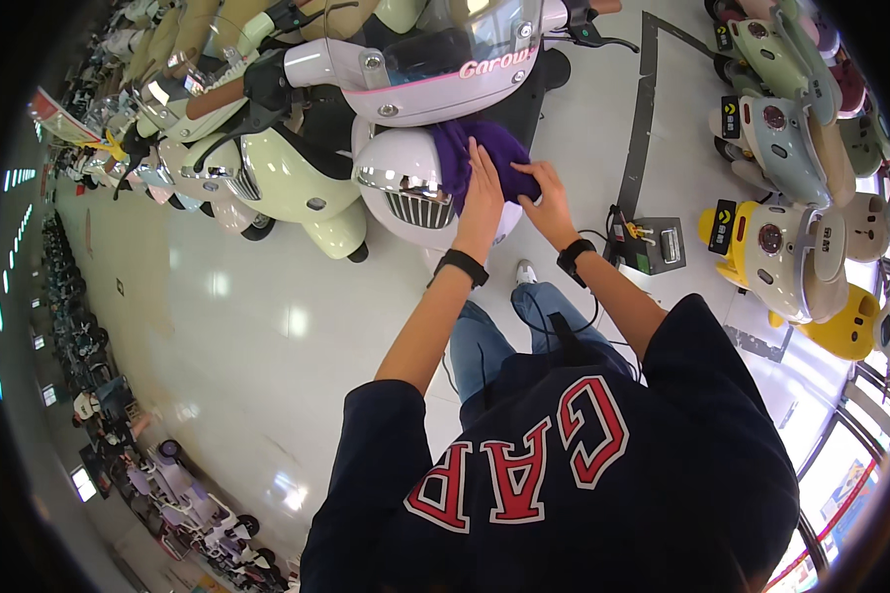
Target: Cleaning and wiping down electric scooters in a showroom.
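A purple cloth [504, 158] lies bunched over the front of a pale pink-white scooter [399, 156], just below its handlebar cover. My left hand [482, 200] rests flat on the cloth, its fingers straight and pointing away from me. At the cloth's right edge, my right hand [548, 205] has bent fingers and pinches a fold of it. Beside the left hand, the scooter's front shows a chrome trim piece with a slatted grille [418, 207]. The cloth hides the right part of this front panel.
A pale green scooter [292, 183] stands close on the left, with more scooters behind it. On the floor to the right sits a dark box [660, 245] with cables, near my leg. Several scooters, one of them yellow and cream [781, 242], line the right side.
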The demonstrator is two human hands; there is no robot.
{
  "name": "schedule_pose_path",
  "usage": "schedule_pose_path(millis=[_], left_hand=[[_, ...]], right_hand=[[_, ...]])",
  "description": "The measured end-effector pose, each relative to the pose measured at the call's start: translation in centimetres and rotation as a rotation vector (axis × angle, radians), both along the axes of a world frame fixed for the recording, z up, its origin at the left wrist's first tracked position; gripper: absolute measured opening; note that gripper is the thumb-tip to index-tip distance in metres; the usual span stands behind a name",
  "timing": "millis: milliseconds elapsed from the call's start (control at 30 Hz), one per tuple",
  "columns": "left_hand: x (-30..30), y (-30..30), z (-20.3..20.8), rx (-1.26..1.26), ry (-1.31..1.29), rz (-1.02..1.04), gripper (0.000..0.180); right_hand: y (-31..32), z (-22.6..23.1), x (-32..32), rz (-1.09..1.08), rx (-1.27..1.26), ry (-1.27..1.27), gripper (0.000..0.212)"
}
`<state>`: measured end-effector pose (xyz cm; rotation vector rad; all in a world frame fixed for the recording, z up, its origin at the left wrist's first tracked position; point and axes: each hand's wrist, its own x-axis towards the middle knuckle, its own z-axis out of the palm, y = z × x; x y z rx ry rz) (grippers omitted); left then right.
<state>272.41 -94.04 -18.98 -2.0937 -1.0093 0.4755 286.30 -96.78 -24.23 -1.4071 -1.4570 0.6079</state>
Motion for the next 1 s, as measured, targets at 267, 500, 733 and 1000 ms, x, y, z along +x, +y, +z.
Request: schedule_pose_path(millis=[267,500,733,1000], left_hand=[[-2.1,-2.3,-1.0,-0.110,-0.263,-0.188,0.043],[-4.5,-1.4,2.6,-0.825,-0.999,0.045,0.030],[-0.6,1.7,11.4,-0.354,-1.179,-0.229,0.055],[-1.2,1.6,-2.6,-0.232,-0.679,-0.117,0.060]], right_hand=[[-3.0,-1.8,2.4,0.116,-0.296,0.271,0.036],[-1.2,3.9,6.2,0.504,-0.177,-0.103,0.036],[3.8,11.8,5.2,0.086,0.314,-0.156,0.048],[4.9,0.4,0.2,0.217,0.060,-0.179,0.069]])
